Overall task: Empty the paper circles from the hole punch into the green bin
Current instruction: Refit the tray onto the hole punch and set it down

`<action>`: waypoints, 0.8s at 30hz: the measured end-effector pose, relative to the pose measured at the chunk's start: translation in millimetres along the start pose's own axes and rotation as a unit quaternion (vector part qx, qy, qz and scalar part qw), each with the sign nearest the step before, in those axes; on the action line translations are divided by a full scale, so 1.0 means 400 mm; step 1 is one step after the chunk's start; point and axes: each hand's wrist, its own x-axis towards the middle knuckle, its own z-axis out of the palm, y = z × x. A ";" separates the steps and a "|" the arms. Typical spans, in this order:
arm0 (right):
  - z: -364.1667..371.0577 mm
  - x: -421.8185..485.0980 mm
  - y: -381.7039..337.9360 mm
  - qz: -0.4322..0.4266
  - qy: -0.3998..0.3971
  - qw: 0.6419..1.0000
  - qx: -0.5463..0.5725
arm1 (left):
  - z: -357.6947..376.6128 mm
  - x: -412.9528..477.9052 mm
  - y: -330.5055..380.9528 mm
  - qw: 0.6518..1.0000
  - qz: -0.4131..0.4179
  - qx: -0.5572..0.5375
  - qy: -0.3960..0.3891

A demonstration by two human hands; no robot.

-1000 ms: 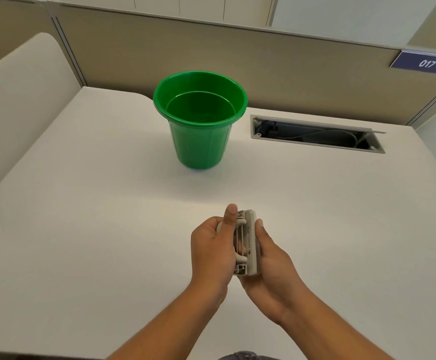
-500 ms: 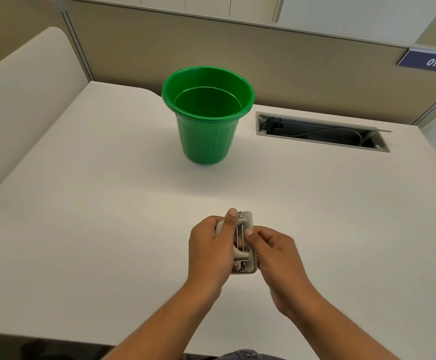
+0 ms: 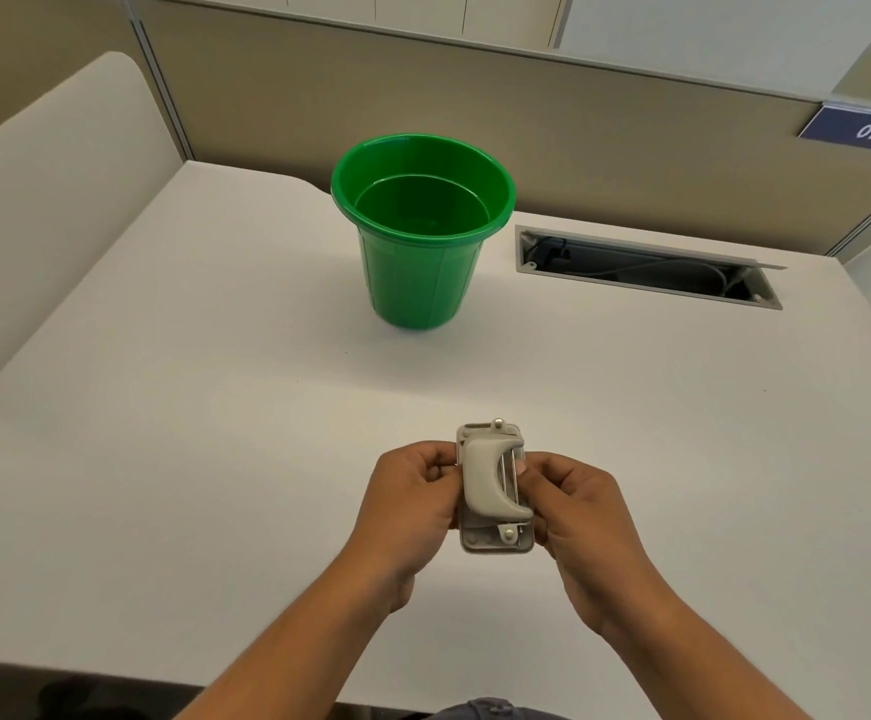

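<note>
A grey hole punch [image 3: 490, 485] is held low over the white desk, its lever side facing up toward me. My left hand [image 3: 412, 504] grips its left edge and my right hand [image 3: 576, 504] grips its right edge, fingers curled around the base. The green bin [image 3: 423, 283] stands upright on the desk well beyond the punch, its mouth open and its inside showing no paper that I can make out. No paper circles are visible anywhere.
A rectangular cable slot [image 3: 646, 265] with wires inside is cut into the desk right of the bin. Beige partition walls [image 3: 579, 116] close the back, and a curved divider [image 3: 44, 210] runs along the left. A blue 017 label [image 3: 867, 131] sits at upper right.
The punch has been turned in my hands so its lever now faces up, where before it stood on edge. Both hands have shifted to its sides. The bin has stayed put.
</note>
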 end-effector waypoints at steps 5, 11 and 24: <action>-0.006 0.012 -0.005 -0.026 -0.007 1.000 -0.010 | -0.001 0.004 0.004 1.000 0.007 -0.022 -0.008; -0.018 0.025 -0.008 -0.037 -0.015 0.999 -0.005 | 0.000 0.011 0.008 0.999 0.008 -0.024 -0.022; -0.032 0.026 -0.014 0.000 -0.055 0.998 -0.024 | -0.020 0.014 0.011 0.999 -0.017 -0.024 -0.036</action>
